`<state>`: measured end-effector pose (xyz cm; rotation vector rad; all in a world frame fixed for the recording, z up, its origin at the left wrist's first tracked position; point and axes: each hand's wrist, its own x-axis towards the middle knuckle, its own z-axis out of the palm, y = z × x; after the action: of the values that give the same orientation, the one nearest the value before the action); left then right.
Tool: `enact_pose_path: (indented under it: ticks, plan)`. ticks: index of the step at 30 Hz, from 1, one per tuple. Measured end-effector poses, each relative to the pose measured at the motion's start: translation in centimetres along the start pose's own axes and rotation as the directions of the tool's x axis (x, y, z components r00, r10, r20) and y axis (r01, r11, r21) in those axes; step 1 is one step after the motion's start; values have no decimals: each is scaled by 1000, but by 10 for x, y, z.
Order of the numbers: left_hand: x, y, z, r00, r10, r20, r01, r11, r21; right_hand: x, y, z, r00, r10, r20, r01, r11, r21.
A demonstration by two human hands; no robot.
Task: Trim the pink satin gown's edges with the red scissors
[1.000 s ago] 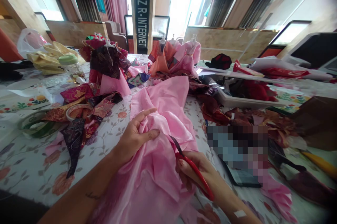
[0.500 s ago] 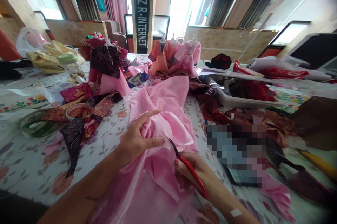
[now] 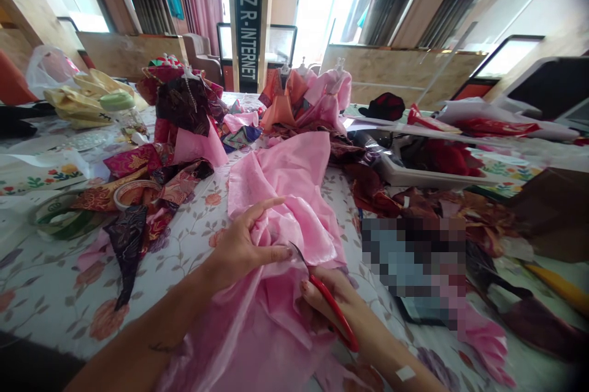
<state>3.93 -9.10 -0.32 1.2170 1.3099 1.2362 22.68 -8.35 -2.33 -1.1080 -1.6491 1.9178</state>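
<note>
Shiny pink satin fabric lies bunched over the table and runs down toward me. My left hand grips a gathered fold of it, with the thumb and index finger reaching to the right. In my right hand is a pair of scissors with red handles and dark blades. The blade tips touch the fabric close to my left thumb. Folds of cloth partly hide the fingers of my right hand.
A floral tablecloth covers the table. To the left lie tape rolls and patterned scraps. Dressed doll forms stand at the back. A white tray, brown scraps and a pixelated device are on the right.
My right hand and the scissors have shifted slightly left and down, and the blades look more closed. My left hand keeps its hold, its thumb a little farther right.
</note>
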Motion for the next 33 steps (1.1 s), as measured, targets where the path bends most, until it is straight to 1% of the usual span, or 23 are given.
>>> enact_pose_path:
  ticks: [4, 10, 16, 25, 33]
  plan:
    - [0, 1, 2, 1000, 2, -30, -2, 1000, -3, -1, -3, 3, 1000, -2, 13, 2, 1000, 8]
    - [0, 1, 1, 1000, -27, 16, 27, 1000, -12, -2, -4, 4, 999, -43, 27, 44, 999, -24]
    - [0, 2, -1, 1000, -13, 18, 13, 1000, -7, -3, -2, 4, 996, -84, 27, 84, 996, -29]
    - [-1, 3, 1, 998, -43, 36, 45, 996, -78, -1, 9, 6, 992, -128, -17, 128, 992, -7]
    - [-1, 1, 4, 998, -57, 27, 61, 985, -158, -1, 8, 7, 991, -127, -30, 126, 992, -14]
